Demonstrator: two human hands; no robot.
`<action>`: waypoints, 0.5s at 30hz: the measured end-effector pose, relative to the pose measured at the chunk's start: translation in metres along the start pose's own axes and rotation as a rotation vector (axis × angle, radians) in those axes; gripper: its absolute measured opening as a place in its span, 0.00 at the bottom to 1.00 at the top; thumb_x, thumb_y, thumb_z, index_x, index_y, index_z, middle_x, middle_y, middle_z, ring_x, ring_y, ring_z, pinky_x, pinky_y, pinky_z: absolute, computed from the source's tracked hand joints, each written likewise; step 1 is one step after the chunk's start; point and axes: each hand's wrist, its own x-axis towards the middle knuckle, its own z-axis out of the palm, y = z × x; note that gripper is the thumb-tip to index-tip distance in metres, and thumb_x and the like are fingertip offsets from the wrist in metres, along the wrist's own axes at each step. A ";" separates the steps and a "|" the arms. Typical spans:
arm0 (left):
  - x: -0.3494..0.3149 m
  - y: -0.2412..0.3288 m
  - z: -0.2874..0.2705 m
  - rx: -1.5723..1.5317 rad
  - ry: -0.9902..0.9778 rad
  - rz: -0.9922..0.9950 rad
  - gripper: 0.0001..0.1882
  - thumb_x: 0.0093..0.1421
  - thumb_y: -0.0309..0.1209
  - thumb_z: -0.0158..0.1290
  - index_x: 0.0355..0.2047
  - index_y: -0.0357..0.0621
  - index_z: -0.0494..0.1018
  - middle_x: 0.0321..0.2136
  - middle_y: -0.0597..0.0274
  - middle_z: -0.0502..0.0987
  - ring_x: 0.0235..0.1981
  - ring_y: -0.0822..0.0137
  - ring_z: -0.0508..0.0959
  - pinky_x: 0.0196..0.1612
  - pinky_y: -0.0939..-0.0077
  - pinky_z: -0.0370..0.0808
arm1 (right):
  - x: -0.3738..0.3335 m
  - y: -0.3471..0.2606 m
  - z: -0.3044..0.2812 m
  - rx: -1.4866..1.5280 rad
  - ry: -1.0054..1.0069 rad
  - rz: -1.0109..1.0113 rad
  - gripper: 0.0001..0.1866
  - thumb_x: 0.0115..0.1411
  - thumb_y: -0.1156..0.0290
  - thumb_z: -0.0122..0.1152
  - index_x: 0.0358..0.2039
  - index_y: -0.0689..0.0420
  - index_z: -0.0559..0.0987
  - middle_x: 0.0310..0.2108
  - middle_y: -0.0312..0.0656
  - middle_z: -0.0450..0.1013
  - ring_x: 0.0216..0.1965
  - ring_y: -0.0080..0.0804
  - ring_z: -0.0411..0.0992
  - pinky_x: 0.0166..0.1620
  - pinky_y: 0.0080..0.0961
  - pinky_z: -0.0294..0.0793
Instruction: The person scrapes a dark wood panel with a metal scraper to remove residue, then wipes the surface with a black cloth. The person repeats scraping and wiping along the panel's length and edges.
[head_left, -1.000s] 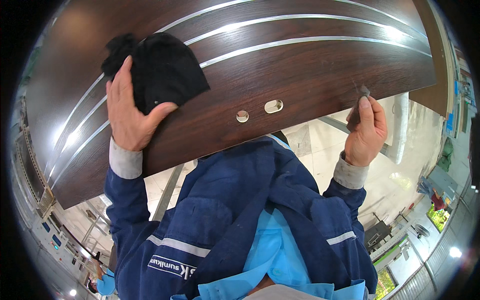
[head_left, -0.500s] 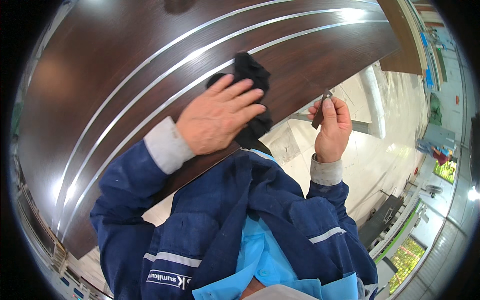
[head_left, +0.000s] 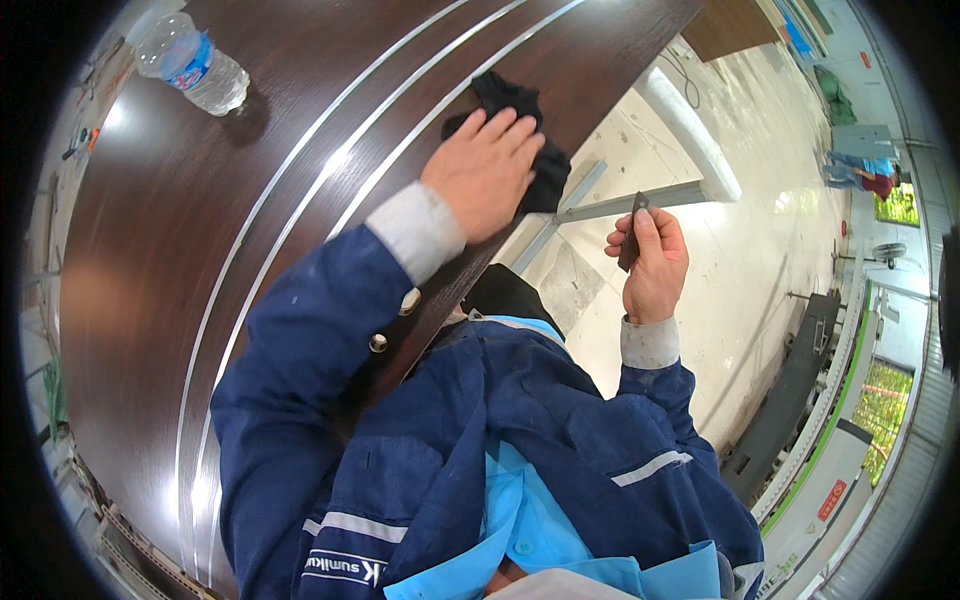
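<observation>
My left hand (head_left: 485, 172) lies flat on a black cloth (head_left: 548, 178), fingers stretched out, pressing it against a dark brown wood-grain panel (head_left: 300, 65). The cloth is bunched near the panel's right edge and reaches close to the nearest of three shiny metal strips (head_left: 383, 160) set in the surface. Off the panel's right edge, my right hand (head_left: 655, 265) pinches a small flat dark brown piece (head_left: 631, 235) between thumb and fingers. Its exact kind cannot be made out.
A clear plastic water bottle (head_left: 192, 65) stands at the panel's far left. Two round metal-rimmed fittings (head_left: 378, 343) sit near my left forearm. Beyond the right edge are a grey metal bar (head_left: 640, 200) and a white wrapped roll (head_left: 690, 135). People (head_left: 862, 175) stand far right.
The view has turned and shifted along the panel, bringing the bottle and round fittings into sight. My left hand and the cloth are nearer the right edge. My right hand keeps its piece.
</observation>
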 end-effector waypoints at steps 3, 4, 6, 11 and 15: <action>-0.004 -0.011 -0.002 -0.003 -0.042 0.066 0.26 0.75 0.38 0.50 0.69 0.41 0.70 0.71 0.52 0.70 0.74 0.53 0.65 0.77 0.54 0.60 | 0.002 0.001 -0.018 -0.062 0.044 -0.032 0.11 0.75 0.67 0.61 0.49 0.63 0.77 0.37 0.43 0.81 0.33 0.27 0.80 0.37 0.25 0.83; -0.024 -0.012 -0.007 -0.008 0.011 0.072 0.27 0.73 0.37 0.52 0.69 0.41 0.70 0.71 0.52 0.69 0.75 0.53 0.65 0.76 0.54 0.61 | 0.004 0.001 -0.027 -0.080 0.075 -0.039 0.11 0.75 0.67 0.61 0.49 0.63 0.78 0.37 0.43 0.81 0.33 0.27 0.80 0.37 0.25 0.83; -0.086 -0.008 -0.028 -0.012 -0.093 0.035 0.29 0.70 0.34 0.56 0.69 0.39 0.69 0.71 0.51 0.69 0.75 0.51 0.64 0.76 0.53 0.61 | 0.008 0.001 -0.042 -0.070 0.139 -0.052 0.11 0.75 0.67 0.61 0.48 0.62 0.78 0.37 0.42 0.81 0.34 0.26 0.80 0.38 0.25 0.83; -0.114 -0.003 -0.047 0.015 -0.150 -0.011 0.28 0.67 0.35 0.58 0.66 0.40 0.72 0.69 0.52 0.72 0.73 0.50 0.67 0.75 0.52 0.61 | 0.029 0.018 -0.051 0.078 0.132 0.037 0.11 0.74 0.67 0.63 0.49 0.61 0.80 0.36 0.37 0.79 0.34 0.24 0.77 0.37 0.25 0.81; -0.014 -0.003 -0.010 -0.056 0.015 0.019 0.27 0.67 0.34 0.59 0.66 0.45 0.73 0.70 0.54 0.71 0.73 0.51 0.67 0.74 0.50 0.63 | 0.056 0.021 -0.022 0.063 0.017 0.039 0.11 0.72 0.68 0.66 0.48 0.62 0.83 0.34 0.35 0.78 0.32 0.22 0.74 0.36 0.23 0.77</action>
